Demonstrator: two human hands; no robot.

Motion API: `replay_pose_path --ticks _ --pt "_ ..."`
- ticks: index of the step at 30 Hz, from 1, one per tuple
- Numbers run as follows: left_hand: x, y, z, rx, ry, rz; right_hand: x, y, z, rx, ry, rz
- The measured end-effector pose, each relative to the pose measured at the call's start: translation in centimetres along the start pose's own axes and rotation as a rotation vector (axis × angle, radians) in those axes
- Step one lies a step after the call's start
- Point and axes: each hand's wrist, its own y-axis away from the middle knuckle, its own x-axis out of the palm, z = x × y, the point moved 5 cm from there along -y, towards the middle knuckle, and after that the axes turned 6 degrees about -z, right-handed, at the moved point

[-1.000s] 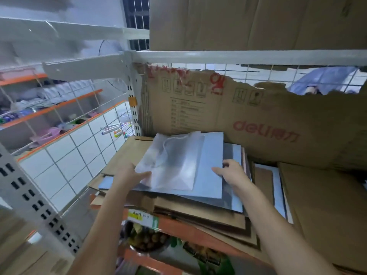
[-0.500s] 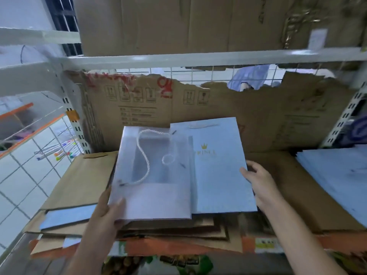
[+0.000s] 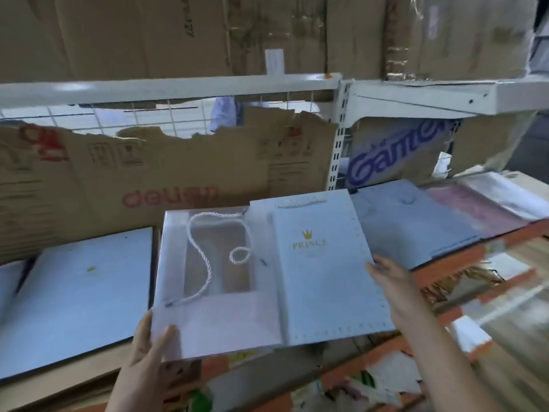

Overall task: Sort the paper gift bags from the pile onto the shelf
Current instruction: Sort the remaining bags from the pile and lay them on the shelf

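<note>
Two flat gift bags hang in the air in front of the shelf. My left hand (image 3: 150, 341) grips the lower left corner of a pale pink bag with a clear window and a white rope handle (image 3: 217, 292), thumb on top. My right hand (image 3: 386, 278) holds the right edge of a light blue bag printed PRINCE under a gold crown (image 3: 320, 275), which lies partly under the pink one. Further flat blue bags (image 3: 77, 292) lie on the pile at the left. More blue and pink bags (image 3: 416, 221) lie on the shelf at the right.
Torn brown cardboard (image 3: 148, 179) lines the back behind a white wire grid. A white upright post (image 3: 335, 144) divides two shelf bays. An orange shelf edge (image 3: 445, 269) runs at the right. Big cartons (image 3: 178, 34) sit on the white shelf above.
The view has swung right along the shelf. Both hands have carried the pink and blue bags to the right, off the left pile toward the right bay.
</note>
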Motion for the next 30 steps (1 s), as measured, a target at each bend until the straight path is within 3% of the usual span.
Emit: replay_pose_path --ticks 6,11,20,30 --pt "9.5 1.0 5.2 -0.047 -0.010 0.015 -10.7 -4.3 -0.1 -0.002 0.055 -0.094" --pt "15.3 1.5 7.4 -0.071 -0.011 0.014 -15.3 -8.5 0.4 0.018 0.142 -0.065" --pt "18.8 0.1 7.1 -0.023 -0.042 -0.012 -13.8 -15.6 2.0 0.034 0.341 -0.004" --pt "22.0 -4.7 7.0 -0.010 0.036 0.001 -9.5 -22.2 2.0 -0.172 0.720 -0.033"
